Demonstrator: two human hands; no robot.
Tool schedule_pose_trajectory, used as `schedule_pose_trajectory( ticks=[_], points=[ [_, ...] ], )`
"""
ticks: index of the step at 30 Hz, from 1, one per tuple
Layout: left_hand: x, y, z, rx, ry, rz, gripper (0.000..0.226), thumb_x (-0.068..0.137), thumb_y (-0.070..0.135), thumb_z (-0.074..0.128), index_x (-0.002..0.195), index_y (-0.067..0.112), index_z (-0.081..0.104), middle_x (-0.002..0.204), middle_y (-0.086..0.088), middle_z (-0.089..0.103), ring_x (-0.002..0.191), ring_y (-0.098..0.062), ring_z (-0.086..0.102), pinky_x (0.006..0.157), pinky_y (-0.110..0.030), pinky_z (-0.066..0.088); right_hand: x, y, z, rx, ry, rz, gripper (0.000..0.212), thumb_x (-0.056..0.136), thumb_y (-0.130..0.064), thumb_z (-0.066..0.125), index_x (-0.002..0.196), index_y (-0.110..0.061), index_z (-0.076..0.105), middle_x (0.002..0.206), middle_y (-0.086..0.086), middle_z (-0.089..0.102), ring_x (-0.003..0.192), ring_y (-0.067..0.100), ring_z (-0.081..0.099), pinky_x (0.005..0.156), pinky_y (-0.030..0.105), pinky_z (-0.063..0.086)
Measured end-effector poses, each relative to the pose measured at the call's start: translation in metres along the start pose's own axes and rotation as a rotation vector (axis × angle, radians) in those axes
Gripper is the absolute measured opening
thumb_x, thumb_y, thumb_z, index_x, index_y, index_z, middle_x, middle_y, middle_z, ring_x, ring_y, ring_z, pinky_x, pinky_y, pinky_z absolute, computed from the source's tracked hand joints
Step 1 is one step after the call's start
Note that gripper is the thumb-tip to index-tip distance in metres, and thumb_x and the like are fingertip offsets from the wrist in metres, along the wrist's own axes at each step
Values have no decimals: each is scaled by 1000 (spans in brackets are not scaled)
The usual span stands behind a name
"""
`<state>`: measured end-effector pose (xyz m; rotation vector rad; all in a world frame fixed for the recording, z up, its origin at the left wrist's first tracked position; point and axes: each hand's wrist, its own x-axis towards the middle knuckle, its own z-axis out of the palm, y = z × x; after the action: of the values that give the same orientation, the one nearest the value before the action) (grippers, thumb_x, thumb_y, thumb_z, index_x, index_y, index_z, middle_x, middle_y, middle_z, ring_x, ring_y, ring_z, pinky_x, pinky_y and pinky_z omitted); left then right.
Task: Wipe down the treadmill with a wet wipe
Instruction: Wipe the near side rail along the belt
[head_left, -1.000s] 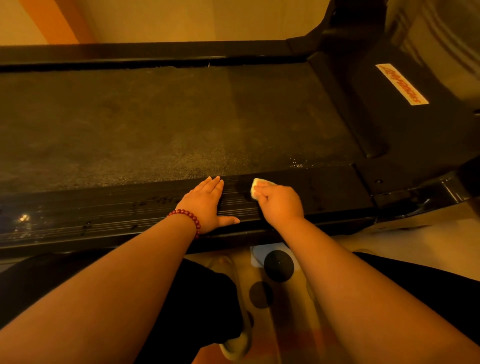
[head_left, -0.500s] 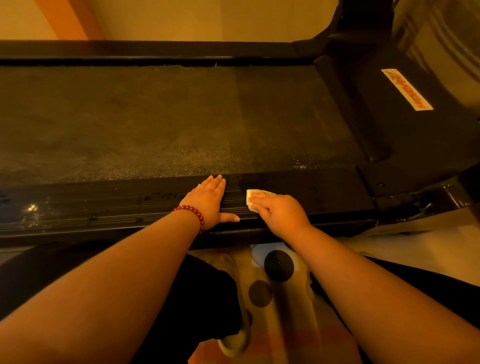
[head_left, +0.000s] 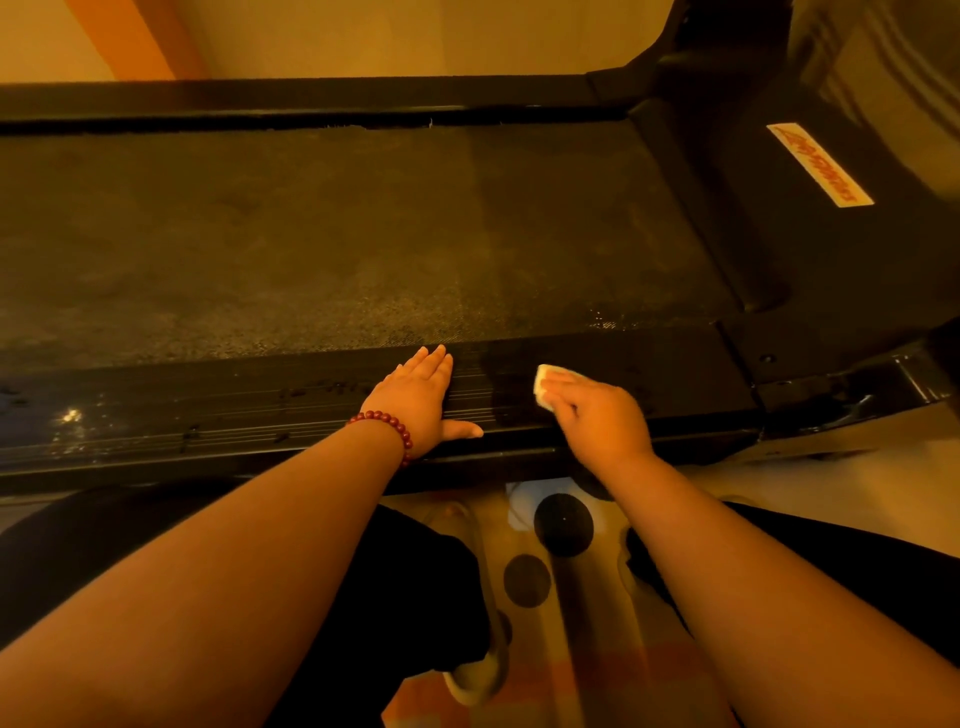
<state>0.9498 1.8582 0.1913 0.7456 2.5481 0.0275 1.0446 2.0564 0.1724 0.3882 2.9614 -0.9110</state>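
Left hand (head_left: 420, 396) lies flat, fingers straight, on the treadmill (head_left: 311, 234) side rail (head_left: 208, 410); right hand (head_left: 597, 415) pinches a wet wipe (head_left: 544, 378) against it.

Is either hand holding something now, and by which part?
The right hand grips the wet wipe by its near part, on the treadmill's side rail. The left hand lies flat, holding nothing.
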Motion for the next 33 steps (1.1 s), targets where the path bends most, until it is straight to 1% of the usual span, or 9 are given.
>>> schedule_pose_trajectory(
  ticks=[3,7,9,14,20,22,26,31,33],
  points=[
    [1,-1,0,-5,-4,3,107,79,70,52,152,14,-3,160,0,-8,147,-18,-7,119,-39,4,-5,-5,4,-7,61,82,33,102,-17,43,130,-12,60,139,4,54,131,22,47,107,31,35],
    [1,0,-1,-3,-9,-9,108,78,71,52,152,14,-3,160,0,-8,147,-18,-6,119,-40,5,-22,-23,20,-50,-51,-194,31,99,-12,49,129,-9,60,138,7,54,132,19,47,111,24,28],
    [0,1,-1,-1,-7,-10,108,79,70,52,152,14,-2,160,0,-7,147,-18,-6,119,-40,5,-22,-15,17,-65,-63,-232,32,98,-11,50,129,-10,59,138,6,54,132,17,47,112,23,24],
    [-3,3,-3,12,-2,-14,106,80,70,51,152,13,-1,160,0,-8,147,-18,-6,118,-40,6,-16,-3,5,-93,58,69,39,103,-12,40,141,-10,46,151,4,40,140,17,34,112,24,23],
    [-11,0,-3,8,0,-28,104,80,69,53,153,14,1,161,1,-6,147,-17,-5,118,-42,10,-30,-18,19,-44,-42,-189,32,99,-12,49,130,-9,58,139,5,54,133,17,46,111,20,21],
    [-14,-6,-5,2,-6,-39,104,81,68,53,153,14,1,161,1,-6,147,-17,-5,118,-42,10,-29,-5,13,4,5,-128,30,99,-11,50,127,-11,61,136,5,56,130,18,49,111,24,27],
    [-18,-17,-5,-35,-15,-64,103,82,66,54,153,13,2,161,-1,-5,147,-19,-5,118,-39,8,-31,-3,12,34,125,63,33,102,-15,45,132,-10,57,142,4,50,135,18,42,105,17,23],
    [-20,-15,-1,-28,-7,-73,99,84,64,52,153,14,1,161,0,-6,147,-18,-3,118,-39,8,-30,-32,24,-58,-96,-187,36,101,-13,44,135,-10,53,145,3,47,138,13,38,107,12,14],
    [-21,-15,1,-13,-5,-74,98,85,64,50,153,14,1,160,0,-7,147,-18,-4,118,-39,8,-26,-28,21,-66,-114,-193,36,101,-13,44,136,-10,52,146,3,47,138,12,38,107,10,12]
  ],
)
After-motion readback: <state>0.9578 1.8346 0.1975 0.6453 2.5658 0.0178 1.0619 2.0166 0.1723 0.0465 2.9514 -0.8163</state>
